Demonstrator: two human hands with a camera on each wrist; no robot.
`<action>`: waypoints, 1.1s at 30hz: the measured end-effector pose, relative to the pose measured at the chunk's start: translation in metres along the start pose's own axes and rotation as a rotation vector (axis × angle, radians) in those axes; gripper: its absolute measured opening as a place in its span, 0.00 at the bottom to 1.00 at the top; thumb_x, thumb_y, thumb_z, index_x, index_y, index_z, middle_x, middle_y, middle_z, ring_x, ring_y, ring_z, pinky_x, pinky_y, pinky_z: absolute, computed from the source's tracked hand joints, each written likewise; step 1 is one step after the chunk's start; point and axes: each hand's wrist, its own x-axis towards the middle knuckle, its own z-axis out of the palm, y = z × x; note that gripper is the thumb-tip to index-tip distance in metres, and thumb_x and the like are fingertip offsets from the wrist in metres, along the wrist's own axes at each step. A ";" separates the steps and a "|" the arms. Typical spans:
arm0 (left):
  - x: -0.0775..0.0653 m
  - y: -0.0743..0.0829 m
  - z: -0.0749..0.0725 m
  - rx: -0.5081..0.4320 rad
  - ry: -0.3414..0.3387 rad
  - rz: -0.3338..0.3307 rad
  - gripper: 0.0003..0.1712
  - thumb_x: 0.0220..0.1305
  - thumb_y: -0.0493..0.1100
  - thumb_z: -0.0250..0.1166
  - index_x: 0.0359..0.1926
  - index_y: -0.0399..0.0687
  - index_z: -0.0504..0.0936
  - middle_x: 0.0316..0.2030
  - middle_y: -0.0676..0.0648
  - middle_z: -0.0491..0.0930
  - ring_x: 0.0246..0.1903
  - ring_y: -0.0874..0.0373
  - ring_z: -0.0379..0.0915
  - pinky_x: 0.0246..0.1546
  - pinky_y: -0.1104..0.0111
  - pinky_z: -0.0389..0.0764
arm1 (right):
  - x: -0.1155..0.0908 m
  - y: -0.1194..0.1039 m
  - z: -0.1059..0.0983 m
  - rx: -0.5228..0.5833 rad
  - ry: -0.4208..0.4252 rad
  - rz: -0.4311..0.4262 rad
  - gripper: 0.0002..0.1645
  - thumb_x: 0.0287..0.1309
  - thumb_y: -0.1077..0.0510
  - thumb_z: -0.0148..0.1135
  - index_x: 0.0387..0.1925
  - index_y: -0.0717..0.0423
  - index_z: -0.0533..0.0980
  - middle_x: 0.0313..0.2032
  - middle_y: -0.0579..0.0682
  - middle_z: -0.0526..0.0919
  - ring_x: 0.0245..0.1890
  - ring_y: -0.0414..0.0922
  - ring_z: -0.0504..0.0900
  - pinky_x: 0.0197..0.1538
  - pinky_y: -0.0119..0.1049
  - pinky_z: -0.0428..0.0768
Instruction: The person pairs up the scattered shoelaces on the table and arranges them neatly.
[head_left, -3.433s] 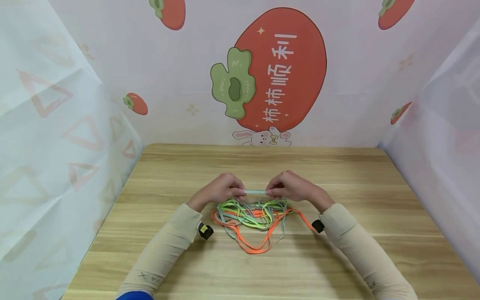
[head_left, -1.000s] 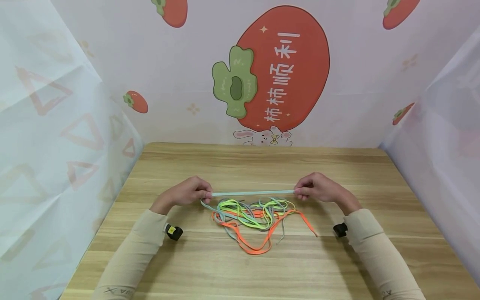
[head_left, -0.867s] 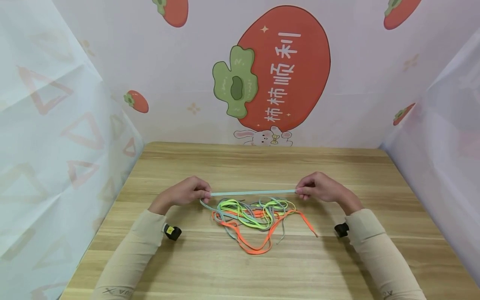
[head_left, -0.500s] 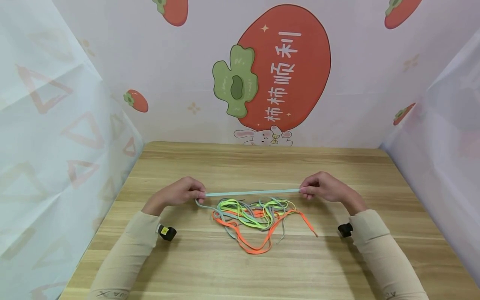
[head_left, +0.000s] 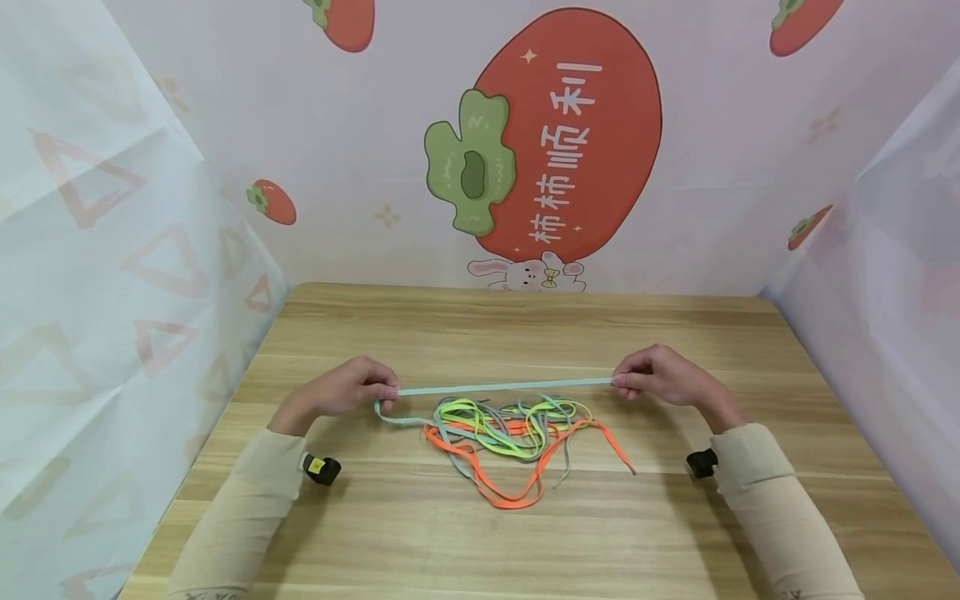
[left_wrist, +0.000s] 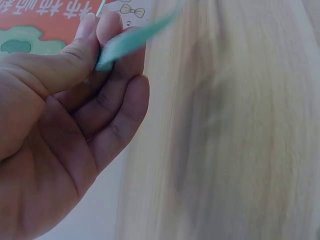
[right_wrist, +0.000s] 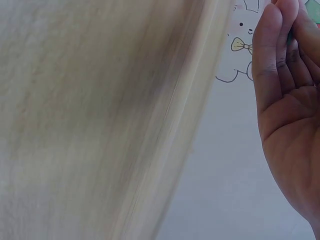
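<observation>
A flat pale-teal shoelace [head_left: 502, 387] is stretched straight between my two hands, above the far side of a loose pile. My left hand [head_left: 348, 386] pinches it between thumb and fingers; from there a slack length loops down and runs back into the pile. At the other side my right hand [head_left: 663, 375] pinches the lace at its right end. In the left wrist view the teal lace [left_wrist: 132, 42] passes between thumb and index finger. The right wrist view cuts off the fingertips of my right hand [right_wrist: 292, 110], and the lace hardly shows there.
Yellow-green [head_left: 457, 406], grey and orange shoelaces [head_left: 513, 502] lie tangled on the wooden table [head_left: 480, 550], just nearer than the stretched lace. A printed white backdrop [head_left: 360, 142] stands behind the table, with white sheets at both sides.
My hands have moved apart, left hand leftward and right hand rightward, so the straight span of teal lace is longer. More slack trails from the left hand. The orange lace stays put.
</observation>
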 end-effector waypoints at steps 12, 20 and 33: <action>-0.017 -0.010 -0.005 -0.005 0.021 0.004 0.11 0.78 0.37 0.62 0.37 0.36 0.86 0.28 0.47 0.85 0.32 0.63 0.77 0.39 0.67 0.81 | -0.013 0.010 -0.007 -0.012 0.030 -0.008 0.10 0.74 0.61 0.63 0.40 0.63 0.86 0.34 0.57 0.88 0.32 0.40 0.87 0.39 0.39 0.88; -0.023 -0.018 -0.008 -0.021 0.011 0.000 0.12 0.78 0.36 0.61 0.37 0.35 0.86 0.28 0.46 0.84 0.32 0.64 0.77 0.39 0.67 0.82 | -0.020 0.012 -0.010 -0.004 0.042 -0.003 0.10 0.74 0.61 0.64 0.39 0.64 0.86 0.33 0.58 0.88 0.32 0.44 0.88 0.38 0.39 0.88; -0.034 -0.020 -0.015 -0.044 0.007 0.015 0.12 0.78 0.36 0.61 0.37 0.32 0.84 0.27 0.43 0.83 0.31 0.62 0.78 0.37 0.66 0.84 | -0.031 0.017 -0.021 0.020 0.043 0.031 0.10 0.74 0.63 0.62 0.41 0.67 0.85 0.35 0.59 0.88 0.33 0.38 0.87 0.40 0.38 0.89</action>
